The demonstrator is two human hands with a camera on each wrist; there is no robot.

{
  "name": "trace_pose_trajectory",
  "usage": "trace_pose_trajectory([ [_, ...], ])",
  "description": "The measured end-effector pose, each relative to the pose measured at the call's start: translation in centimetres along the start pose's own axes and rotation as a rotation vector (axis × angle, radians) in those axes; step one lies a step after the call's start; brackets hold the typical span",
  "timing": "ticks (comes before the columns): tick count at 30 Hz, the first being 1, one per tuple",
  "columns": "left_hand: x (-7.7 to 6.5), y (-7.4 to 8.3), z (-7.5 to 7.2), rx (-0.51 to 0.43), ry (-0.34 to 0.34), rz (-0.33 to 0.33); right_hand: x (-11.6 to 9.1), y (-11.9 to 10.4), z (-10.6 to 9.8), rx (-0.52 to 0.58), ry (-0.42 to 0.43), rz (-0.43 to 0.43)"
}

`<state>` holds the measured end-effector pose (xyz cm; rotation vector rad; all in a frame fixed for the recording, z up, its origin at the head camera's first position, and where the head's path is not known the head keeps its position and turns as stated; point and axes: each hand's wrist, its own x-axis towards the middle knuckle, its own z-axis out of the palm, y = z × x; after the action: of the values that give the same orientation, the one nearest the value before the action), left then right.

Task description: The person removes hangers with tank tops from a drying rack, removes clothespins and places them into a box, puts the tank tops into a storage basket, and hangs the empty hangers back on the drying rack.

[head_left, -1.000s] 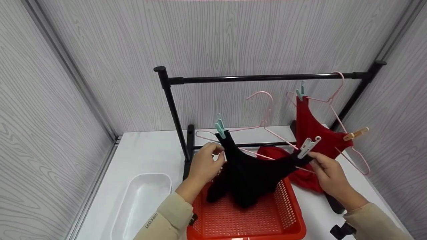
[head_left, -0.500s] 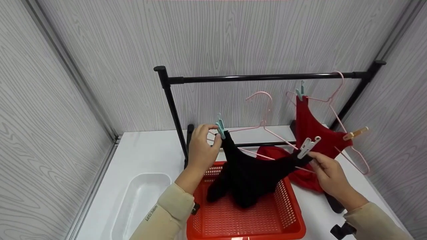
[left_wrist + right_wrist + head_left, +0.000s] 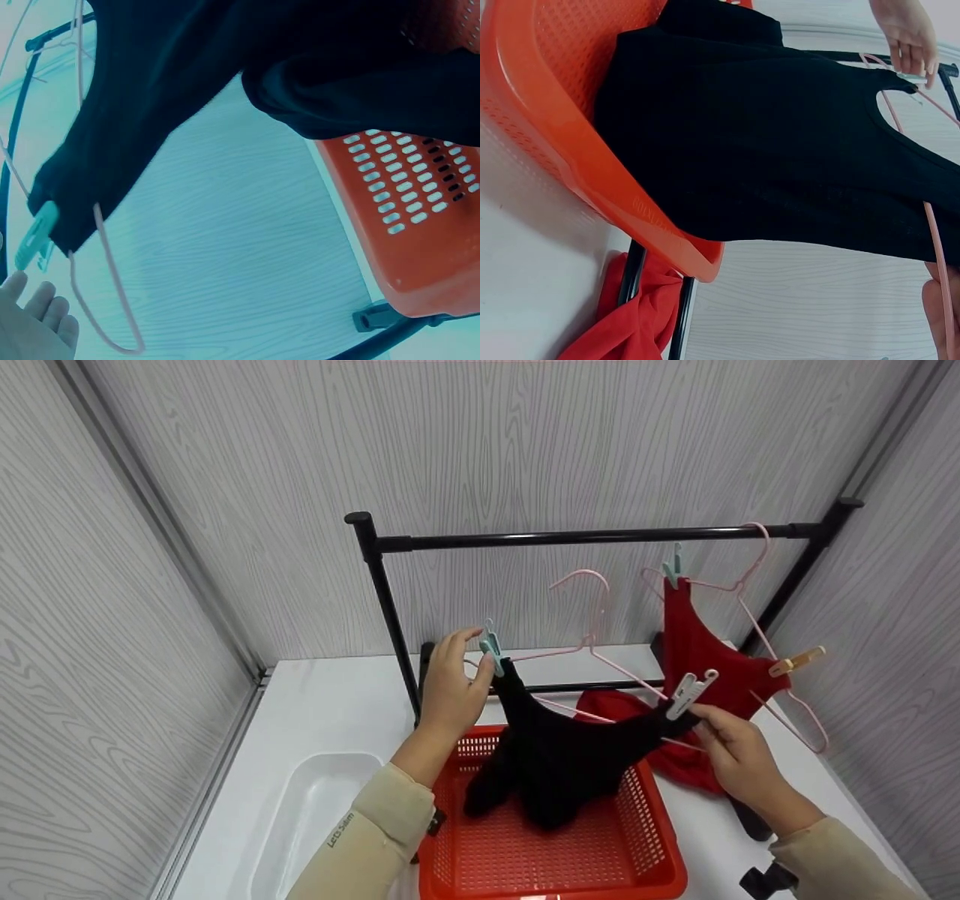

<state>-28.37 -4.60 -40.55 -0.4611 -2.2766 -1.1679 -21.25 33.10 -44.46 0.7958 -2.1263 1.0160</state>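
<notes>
A black tank top (image 3: 570, 757) hangs from a pink wire hanger (image 3: 591, 639), its lower part drooping into the red basket (image 3: 649, 829). A teal clothespin (image 3: 491, 649) clips its left strap and a white clothespin (image 3: 691, 695) its right one. My left hand (image 3: 450, 690) is at the teal clothespin, thumb tip right beside it. In the left wrist view the fingers (image 3: 49, 304) reach out just below that clothespin, loosely bent around nothing. My right hand (image 3: 739, 750) pinches the right strap end below the white clothespin; in the right wrist view its fingers (image 3: 935, 307) sit behind the hanger wire.
A black rack (image 3: 570, 538) stands behind. On its right hangs a red garment (image 3: 697, 652) on another pink hanger, held by a teal and a yellow clothespin (image 3: 799, 661). A white tray (image 3: 315, 761) lies at left on the white table (image 3: 300, 697).
My left hand has risen from beside the strap to the teal clothespin, touched it, and now its fingers are spread wider there. My right hand has stayed at the right strap.
</notes>
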Motion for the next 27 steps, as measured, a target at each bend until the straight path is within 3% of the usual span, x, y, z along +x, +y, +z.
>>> trace_pose_trajectory([
  [6, 0.0, -0.8, 0.2, 0.016, -0.065, -0.039, -0.1, 0.1, 0.1, 0.011, -0.002, 0.001],
  [17, 0.1, -1.5, 0.4, 0.096, -0.161, -0.028, -0.3, 0.0, 0.1, -0.011, -0.011, -0.004],
  [27, 0.0, -1.5, 0.2, -0.04, -0.204, 0.029, -0.5, 0.1, 0.0, -0.023, -0.02, -0.006],
])
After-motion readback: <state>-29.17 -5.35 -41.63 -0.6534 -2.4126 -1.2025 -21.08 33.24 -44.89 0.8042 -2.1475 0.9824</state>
